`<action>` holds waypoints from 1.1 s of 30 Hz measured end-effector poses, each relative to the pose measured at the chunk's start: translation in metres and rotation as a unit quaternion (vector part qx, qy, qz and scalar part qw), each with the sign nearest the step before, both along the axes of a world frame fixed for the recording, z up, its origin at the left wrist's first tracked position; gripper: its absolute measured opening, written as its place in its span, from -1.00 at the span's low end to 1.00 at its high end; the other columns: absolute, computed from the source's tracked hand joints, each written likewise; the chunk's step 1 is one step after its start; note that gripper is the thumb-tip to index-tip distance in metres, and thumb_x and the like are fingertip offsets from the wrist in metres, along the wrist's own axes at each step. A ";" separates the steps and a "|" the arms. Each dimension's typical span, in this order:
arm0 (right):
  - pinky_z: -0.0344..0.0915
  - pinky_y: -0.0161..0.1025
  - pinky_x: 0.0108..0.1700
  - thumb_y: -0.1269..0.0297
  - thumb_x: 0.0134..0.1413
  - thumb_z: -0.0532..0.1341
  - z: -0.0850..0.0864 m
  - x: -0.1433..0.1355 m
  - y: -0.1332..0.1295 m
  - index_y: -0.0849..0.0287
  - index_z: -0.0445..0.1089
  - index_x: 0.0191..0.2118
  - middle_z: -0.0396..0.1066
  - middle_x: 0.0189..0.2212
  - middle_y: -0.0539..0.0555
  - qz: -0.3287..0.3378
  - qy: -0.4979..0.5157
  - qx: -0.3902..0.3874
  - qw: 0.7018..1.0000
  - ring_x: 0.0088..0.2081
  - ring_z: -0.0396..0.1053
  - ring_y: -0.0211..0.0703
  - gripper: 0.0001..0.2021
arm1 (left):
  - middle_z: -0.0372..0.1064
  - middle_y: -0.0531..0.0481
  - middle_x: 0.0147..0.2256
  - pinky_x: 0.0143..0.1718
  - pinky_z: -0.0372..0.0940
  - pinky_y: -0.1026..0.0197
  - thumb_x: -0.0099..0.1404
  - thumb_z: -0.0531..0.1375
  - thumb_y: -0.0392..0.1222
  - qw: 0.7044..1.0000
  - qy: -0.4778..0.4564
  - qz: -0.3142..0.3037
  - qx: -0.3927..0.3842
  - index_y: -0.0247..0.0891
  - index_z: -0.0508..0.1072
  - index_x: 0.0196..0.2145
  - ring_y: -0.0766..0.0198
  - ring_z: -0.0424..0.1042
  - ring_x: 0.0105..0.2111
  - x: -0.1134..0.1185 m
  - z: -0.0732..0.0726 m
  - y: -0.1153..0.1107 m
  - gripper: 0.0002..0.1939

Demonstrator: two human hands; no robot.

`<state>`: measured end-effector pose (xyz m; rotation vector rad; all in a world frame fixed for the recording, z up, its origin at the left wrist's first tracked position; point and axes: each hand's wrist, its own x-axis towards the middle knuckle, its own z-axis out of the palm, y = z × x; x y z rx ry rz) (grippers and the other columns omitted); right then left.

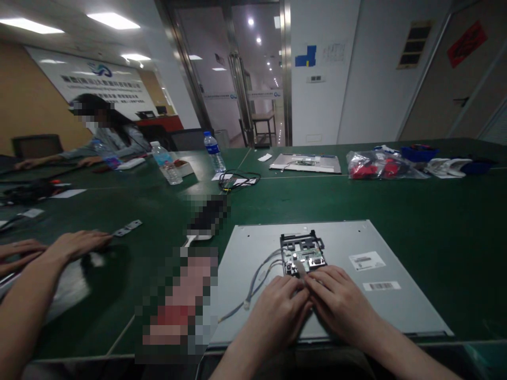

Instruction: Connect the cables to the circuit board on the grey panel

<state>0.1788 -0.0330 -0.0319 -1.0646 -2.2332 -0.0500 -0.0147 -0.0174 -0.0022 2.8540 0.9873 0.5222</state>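
Note:
A large grey metal panel [340, 243] lies flat on the green table, with two white labels on its right part. On it sits a black frame holding a green circuit board [307, 256], and grey cables [251, 293] curve from its left side. My left hand [283, 306] and my right hand [336, 295] meet at the front edge of the board, fingers closed together. Between the fingertips a small pale strip [300, 269] sticks up; which hand grips it is hard to tell. Under the fingers the board's near edge is hidden.
A dark phone-like device [208, 215] and a blurred pink item [182, 295] lie left of the panel. Another person's hands [79, 245] are at far left. Bottles [168, 162], black cables [240, 180], a second panel [304, 162] and plastic bags [384, 164] stand or lie farther back.

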 end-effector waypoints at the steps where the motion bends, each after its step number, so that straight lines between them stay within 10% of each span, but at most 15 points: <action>1: 0.34 0.04 0.03 0.45 0.23 0.14 0.000 0.000 0.000 0.30 0.35 0.07 0.44 -0.06 0.20 -0.002 0.000 0.002 1.000 -0.04 0.33 0.04 -0.69 | 0.40 -0.09 -0.17 -0.17 0.35 0.00 0.41 0.08 -0.25 1.000 0.001 0.001 0.000 -0.24 0.43 -0.12 0.09 0.38 -0.20 0.000 0.001 0.000 -0.83; 20: 0.33 0.07 0.06 0.44 0.22 0.14 0.000 0.000 -0.002 0.28 0.28 0.15 0.40 -0.02 0.22 -0.012 -0.014 -0.032 0.999 0.00 0.30 0.06 -0.62 | 0.41 -0.09 -0.19 -0.16 0.35 -0.01 0.40 0.06 -0.27 1.000 -0.016 0.004 0.013 -0.24 0.43 -0.11 0.08 0.38 -0.21 0.001 0.006 -0.001 -0.81; 33: 0.33 0.06 0.06 0.39 0.22 0.14 0.001 -0.001 -0.002 0.24 0.33 0.10 0.42 -0.03 0.21 -0.022 -0.013 -0.039 0.999 0.00 0.32 0.05 -0.66 | 0.21 -0.13 0.24 0.27 0.09 -0.15 0.37 0.09 -0.23 0.998 -0.008 0.041 0.038 -0.26 0.32 0.11 0.01 0.16 0.26 -0.002 0.007 0.003 -0.64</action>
